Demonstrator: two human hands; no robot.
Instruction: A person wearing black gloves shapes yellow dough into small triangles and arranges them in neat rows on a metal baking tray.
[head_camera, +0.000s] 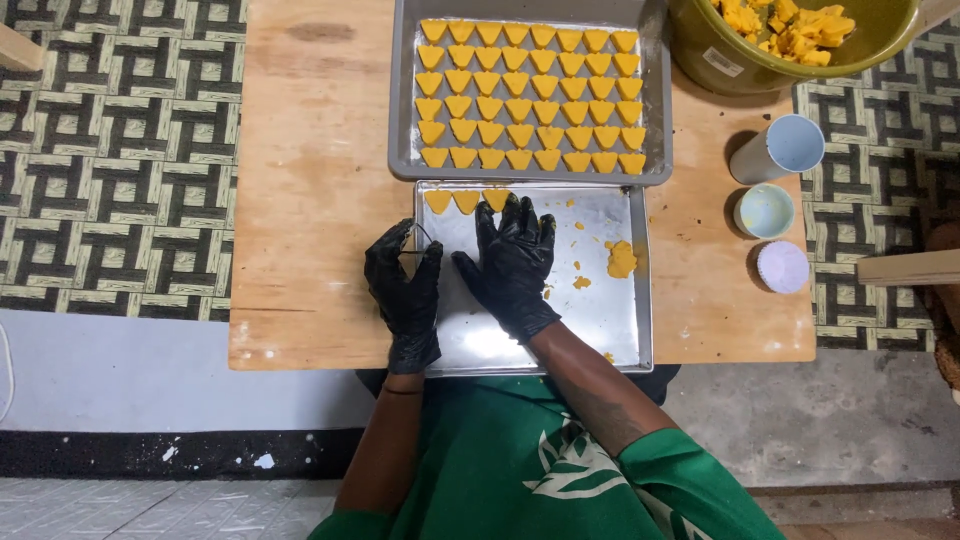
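Observation:
Both my hands wear black gloves. My right hand (512, 265) lies flat on the near shiny metal tray (600, 330), fingertips touching the third orange triangular dough piece (495, 198) in a short row at the tray's far edge. My left hand (405, 290) rests on the tray's left rim, fingers curled around a small thin cutter that is hard to make out. A lump of orange dough (621, 259) and small crumbs lie on the tray's right side.
A grey tray (400, 130) behind holds several rows of orange triangular pieces. A green bowl (720, 55) of orange dough chunks stands at the back right. A white cup (780, 148), a small round container (765, 211) and a white lid (783, 267) sit on the wooden table's (310, 200) right side.

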